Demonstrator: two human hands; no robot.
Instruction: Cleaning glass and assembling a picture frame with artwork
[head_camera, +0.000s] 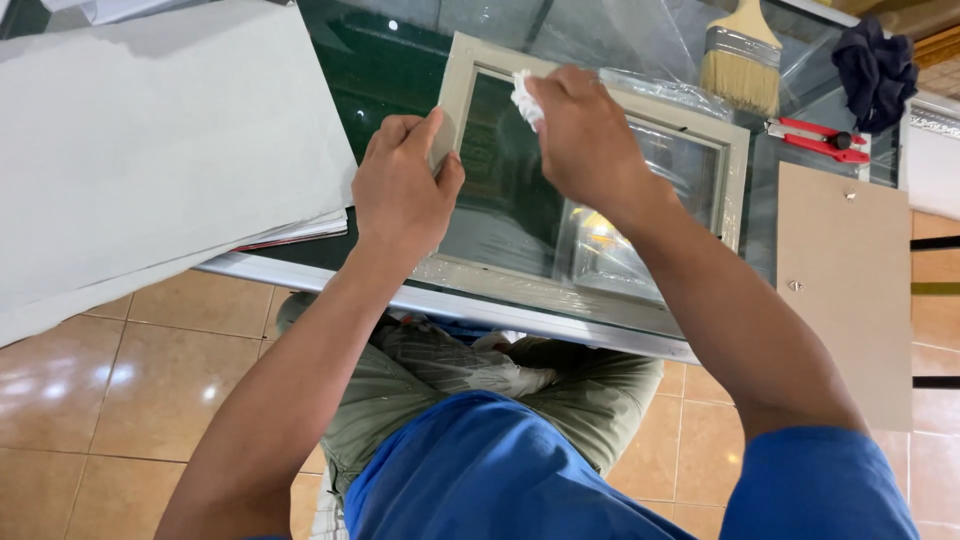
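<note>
A pale grey-green picture frame (735, 170) with a glass pane lies flat on a glass-topped table (380, 60). My left hand (400, 185) grips the frame's left rail, thumb on top. My right hand (585, 135) presses a small crumpled white cloth (524, 98) against the glass near the frame's upper left corner. Reflections show in the pane below my right wrist.
Large grey paper sheets (150, 150) cover the table's left side. At the far right lie a wide paintbrush (742, 60), a red utility knife (820, 140), a dark cloth (875, 65) and a brown backing board (845, 280). Clear plastic film (640, 40) lies behind the frame. Tiled floor below.
</note>
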